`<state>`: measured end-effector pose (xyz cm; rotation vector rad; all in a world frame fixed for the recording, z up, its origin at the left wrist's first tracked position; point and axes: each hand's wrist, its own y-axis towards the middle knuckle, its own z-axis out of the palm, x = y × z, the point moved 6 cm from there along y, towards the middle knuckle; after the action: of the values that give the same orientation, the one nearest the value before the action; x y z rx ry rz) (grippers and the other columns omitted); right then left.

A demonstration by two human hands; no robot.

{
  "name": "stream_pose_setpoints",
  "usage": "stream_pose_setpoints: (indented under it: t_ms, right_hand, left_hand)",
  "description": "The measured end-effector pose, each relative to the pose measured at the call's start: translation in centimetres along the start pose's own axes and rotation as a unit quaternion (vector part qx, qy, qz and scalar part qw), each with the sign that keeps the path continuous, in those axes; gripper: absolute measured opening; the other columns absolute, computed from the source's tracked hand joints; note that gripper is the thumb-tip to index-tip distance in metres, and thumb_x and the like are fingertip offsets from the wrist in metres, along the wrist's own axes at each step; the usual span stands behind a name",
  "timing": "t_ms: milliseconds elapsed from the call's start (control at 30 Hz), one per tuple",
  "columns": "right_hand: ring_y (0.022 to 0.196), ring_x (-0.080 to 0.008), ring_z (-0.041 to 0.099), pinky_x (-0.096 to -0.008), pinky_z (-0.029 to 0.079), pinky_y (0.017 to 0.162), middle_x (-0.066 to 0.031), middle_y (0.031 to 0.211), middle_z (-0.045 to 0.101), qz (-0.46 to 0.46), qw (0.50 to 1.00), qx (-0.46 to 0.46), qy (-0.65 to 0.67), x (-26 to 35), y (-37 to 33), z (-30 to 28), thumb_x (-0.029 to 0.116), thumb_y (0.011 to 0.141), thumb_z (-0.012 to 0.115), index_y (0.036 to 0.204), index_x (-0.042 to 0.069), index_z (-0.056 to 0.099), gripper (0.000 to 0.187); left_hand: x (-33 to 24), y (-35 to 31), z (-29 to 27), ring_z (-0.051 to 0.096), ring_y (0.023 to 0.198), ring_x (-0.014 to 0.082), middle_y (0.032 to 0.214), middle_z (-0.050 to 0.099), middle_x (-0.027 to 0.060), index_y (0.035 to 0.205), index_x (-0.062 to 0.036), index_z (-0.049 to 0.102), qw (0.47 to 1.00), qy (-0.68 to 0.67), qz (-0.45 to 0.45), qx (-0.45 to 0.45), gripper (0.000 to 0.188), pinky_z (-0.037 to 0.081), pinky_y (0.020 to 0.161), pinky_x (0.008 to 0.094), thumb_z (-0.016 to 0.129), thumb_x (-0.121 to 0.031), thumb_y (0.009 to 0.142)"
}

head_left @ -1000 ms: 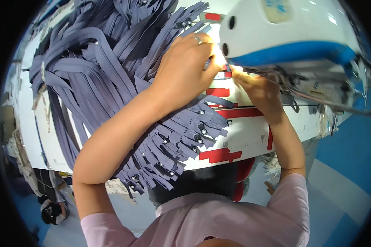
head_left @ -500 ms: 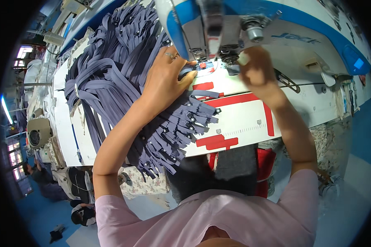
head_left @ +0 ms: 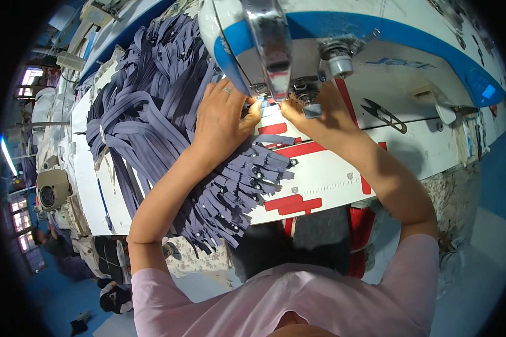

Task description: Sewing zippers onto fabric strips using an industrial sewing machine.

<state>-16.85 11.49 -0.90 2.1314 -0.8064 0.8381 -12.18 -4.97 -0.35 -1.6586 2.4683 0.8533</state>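
Note:
A large bundle of grey-blue zippers (head_left: pixel 152 115) lies on the white sewing machine bed (head_left: pixel 331 196), their ends with small metal pieces fanned toward me. The white and blue sewing machine (head_left: pixel 315 33) stands over the bed, its needle area brightly lit. My left hand (head_left: pixel 222 115), a ring on one finger, is closed in a pinch on a zipper end just left of the presser foot. Opposite it, my right hand (head_left: pixel 323 118) is closed with its fingertips beside the needle. Machine parts partly cover it, and what it pinches is too small to make out.
Black thread snips (head_left: pixel 385 115) lie on the bed right of my right hand. Red tape strips (head_left: pixel 292 205) and a printed scale mark the bed. At the left stand other machines and a beige motor-like unit (head_left: pixel 53 188); people sit farther off.
My right hand has moved left and down from beside the machine head to the needle area. The snips now show fully. My left hand stays nearly in place; the view has shifted slightly.

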Motion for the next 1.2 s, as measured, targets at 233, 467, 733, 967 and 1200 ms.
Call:
stream_pose_setpoints:
  t_ms: [233, 467, 733, 967, 1200]
  right_hand:
    - [0.109, -0.0405, 0.055, -0.0485, 0.050, 0.089, -0.0195, 0.115, 0.058, -0.153, 0.973, -0.040, -0.169, 1.7, -0.8, 0.0, 0.005, 0.068, 0.074, 0.106, 0.006, 0.068, 0.039]
    - [0.106, -0.0399, 0.055, -0.0487, 0.049, 0.090, -0.0182, 0.113, 0.059, -0.156, 0.961, -0.008, -0.229, 0.0, -0.7, 1.4, 0.008, 0.068, 0.073, 0.104, 0.005, 0.067, 0.037]
    - [0.105, -0.0382, 0.057, -0.0497, 0.049, 0.090, -0.0169, 0.108, 0.063, -0.120, 0.974, -0.017, -0.190, 0.3, -0.7, 1.2, 0.011, 0.074, 0.070, 0.102, 0.005, 0.065, 0.030]
    - [0.101, -0.0384, 0.059, -0.0491, 0.048, 0.087, -0.0172, 0.103, 0.064, -0.232, 0.864, -0.003, -0.446, 0.5, -1.6, 2.3, 0.011, 0.075, 0.068, 0.102, 0.006, 0.063, 0.027]
    - [0.100, -0.0389, 0.059, -0.0494, 0.046, 0.088, -0.0175, 0.103, 0.064, -0.093, 0.966, 0.047, -0.236, 0.1, -0.7, 1.4, 0.014, 0.077, 0.067, 0.100, 0.006, 0.063, 0.025]
  left_hand:
    - [0.5, -0.3, 0.5, 0.060, 0.087, 0.0321, 0.092, 0.061, 0.0136, 0.074, -0.0018, 0.064, 0.998, 0.041, -0.053, -0.013, 0.019, 0.049, 0.070, 0.0418, 0.078, -0.014, 0.072]
    - [0.8, -0.2, 0.6, 0.060, 0.095, 0.0370, 0.102, 0.062, 0.0177, 0.096, 0.0000, 0.066, 0.998, -0.010, -0.068, -0.014, 0.025, 0.050, 0.079, 0.0440, 0.075, -0.007, 0.073]
    - [1.0, -0.2, 0.7, 0.060, 0.094, 0.0368, 0.099, 0.062, 0.0179, 0.096, 0.0008, 0.066, 0.994, -0.061, -0.092, 0.015, 0.023, 0.051, 0.078, 0.0444, 0.072, -0.002, 0.075]
    - [0.6, 0.1, 0.6, 0.062, 0.087, 0.0371, 0.097, 0.062, 0.0180, 0.097, 0.0015, 0.065, 0.996, -0.047, -0.081, -0.010, 0.024, 0.052, 0.073, 0.0440, 0.072, -0.002, 0.074]
    - [0.5, -0.1, 0.3, 0.061, 0.086, 0.0387, 0.095, 0.061, 0.0189, 0.091, 0.0030, 0.063, 0.995, -0.071, -0.074, 0.000, 0.019, 0.052, 0.071, 0.0451, 0.072, -0.002, 0.074]
